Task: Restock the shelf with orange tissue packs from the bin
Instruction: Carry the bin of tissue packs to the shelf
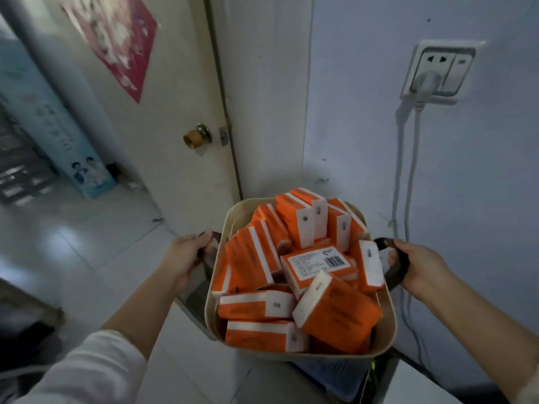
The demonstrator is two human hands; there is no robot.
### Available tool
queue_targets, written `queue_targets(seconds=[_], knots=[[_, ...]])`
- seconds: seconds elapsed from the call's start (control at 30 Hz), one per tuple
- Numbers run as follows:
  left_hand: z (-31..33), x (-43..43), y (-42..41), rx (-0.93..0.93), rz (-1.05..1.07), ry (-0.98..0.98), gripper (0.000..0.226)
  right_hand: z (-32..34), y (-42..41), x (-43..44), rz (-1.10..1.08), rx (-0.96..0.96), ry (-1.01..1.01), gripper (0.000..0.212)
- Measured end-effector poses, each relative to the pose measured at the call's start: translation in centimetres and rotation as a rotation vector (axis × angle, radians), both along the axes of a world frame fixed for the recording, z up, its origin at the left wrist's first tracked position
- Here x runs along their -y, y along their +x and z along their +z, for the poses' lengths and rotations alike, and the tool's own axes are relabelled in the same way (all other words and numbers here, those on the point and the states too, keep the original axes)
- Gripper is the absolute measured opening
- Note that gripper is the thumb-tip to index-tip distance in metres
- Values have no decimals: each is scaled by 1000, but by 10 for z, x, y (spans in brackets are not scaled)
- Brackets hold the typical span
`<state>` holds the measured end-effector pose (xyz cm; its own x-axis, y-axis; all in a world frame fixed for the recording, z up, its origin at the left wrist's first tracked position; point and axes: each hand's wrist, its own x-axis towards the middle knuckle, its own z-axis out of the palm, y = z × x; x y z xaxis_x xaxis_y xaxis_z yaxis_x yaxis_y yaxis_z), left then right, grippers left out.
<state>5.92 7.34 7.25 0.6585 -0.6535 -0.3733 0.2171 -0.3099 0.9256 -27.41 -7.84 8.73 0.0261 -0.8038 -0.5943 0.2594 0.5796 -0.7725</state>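
- Head view looks down on a cream bin (390,312) held by its two side handles, one in each hand.
- Left hand (186,258) grips the dark left handle (216,236); its fingers (201,239) are curled over the top of the loop.
- Right hand (420,266) grips the matching right handle (397,275), with the fingers wrapped round the loop and the thumb lying on top.
- Orange tissue packs (253,260) fill the bin between the two sets of fingers, heaped loosely.
- Some packs stand on end at the side farthest from the body; others lie flat nearer it.
- One labelled pack (318,263) lies barcode up, about midway between the fingers and slightly nearer the right ones.
- A big tilted pack (341,314) sits in the near right corner, below the right fingers and toward the body.
- Under the bin's near edge something blue shows; whether the bin rests on it cannot be told.
- Beyond the left fingers stands a pale door (163,170) with a round brass knob (196,137) and a red poster (116,39) higher up.
- Above the right fingers, well apart, a wall socket (440,71) holds a white plug (424,83); its cord (409,182) hangs down the wall just past those fingers.
- Out beyond the left fingers lies a pale tiled floor (73,243).
- A white sleeve (96,365) covers the left forearm near the body.
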Motion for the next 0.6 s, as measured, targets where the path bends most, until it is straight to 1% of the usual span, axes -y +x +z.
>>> queue_targets(seconds=[0.13,0.27,0.37,0.47,0.6], knots=[[10,-56,-11,-12,188,-48,18,13,23,-6,177,30,-26,22],[10,-117,-19,-9,374,-87,16,12,49,-18,364,9,-31,22],[4,-163,-22,-5,503,-72,19,8,74,-32,504,14,-14,24],[0,-209,-24,-4,597,-54,16,1,100,-51,619,22,9,27],[-4,-269,-29,-28,710,-38,19,-10,136,-79,768,50,23,30]])
